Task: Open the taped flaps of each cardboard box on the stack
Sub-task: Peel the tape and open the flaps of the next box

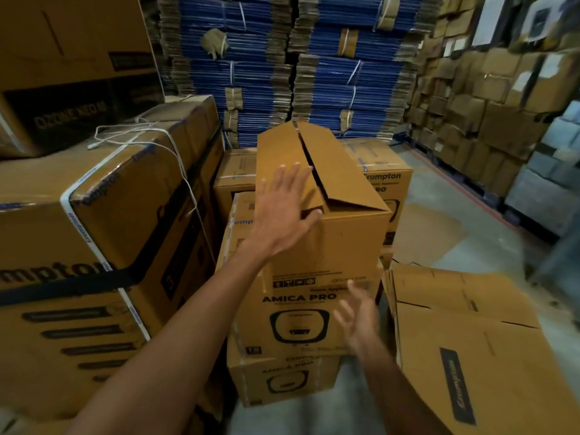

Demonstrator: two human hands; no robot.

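Warehouse aisle, grey concrete floor (470,233), cartons on three sides; viewed from the person's head, looking forward and down.

Nearest, lower right: flattened cartons (470,346), a sheaf of brown sheets printed with a dark label, lying tilted beside the stack. Just left of them is the right hand (357,318), released, fingers spread and grasping nothing. It is blurred and held in front of the middle box (298,312), which is printed "AMICA PRO" above an appliance outline. Whether it touches that box cannot be told. Under this box sits the bottom box (276,381), which bears the same print and stands on the floor.

Centre: the top box (342,233), plain brown, crowns the three-box stack and sits slightly askew on it. The left hand (282,211) is released, fingers straight and fanned over the left flap (276,152), with the thumb at the flap's near corner. The right flap (339,171) is raised. A dark gap runs along the centre seam between the two flaps, so the top is partly open.

Left: a large carton (78,246) sealed with printed tape and crossed by white strapping. A white cord (131,133) lies loose on its top. A dark carton (62,117) rests behind it.

Behind the stack: rear boxes (386,174) with "Crompton" print, taped shut.

Farthest: blue bundles (320,64) of tied flat cardboard, piled high. At right stands a wall of brown cartons (489,98).
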